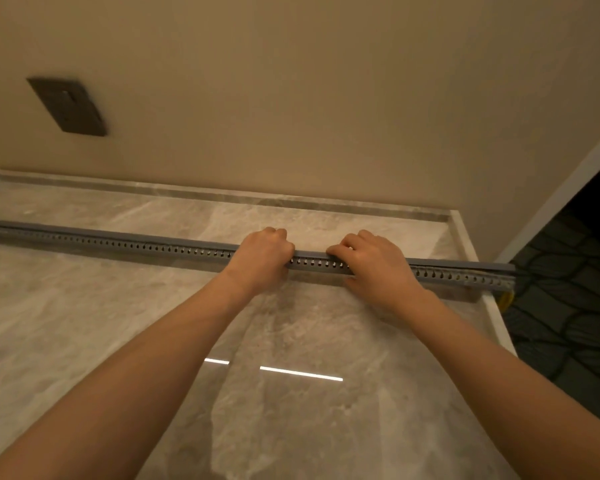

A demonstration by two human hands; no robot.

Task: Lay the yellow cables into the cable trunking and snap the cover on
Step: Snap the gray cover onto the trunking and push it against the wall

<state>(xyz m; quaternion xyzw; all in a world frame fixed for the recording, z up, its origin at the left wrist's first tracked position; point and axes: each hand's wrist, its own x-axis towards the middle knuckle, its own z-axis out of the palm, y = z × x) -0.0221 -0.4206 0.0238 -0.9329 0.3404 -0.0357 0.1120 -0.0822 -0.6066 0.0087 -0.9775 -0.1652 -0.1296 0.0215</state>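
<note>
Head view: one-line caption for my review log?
Left hand and right hand grip the grey cover on the slotted cable trunking lying across a marble counter.

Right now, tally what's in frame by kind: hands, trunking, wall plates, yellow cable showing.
Hands: 2 (left hand, right hand)
Grey trunking: 1
Dark wall plate: 1
Yellow cable, a bit showing at the right end: 1
Total: 5

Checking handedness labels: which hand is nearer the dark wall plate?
Left. The left hand grips the trunking below-right of the wall plate; the right hand grips farther right.
</note>
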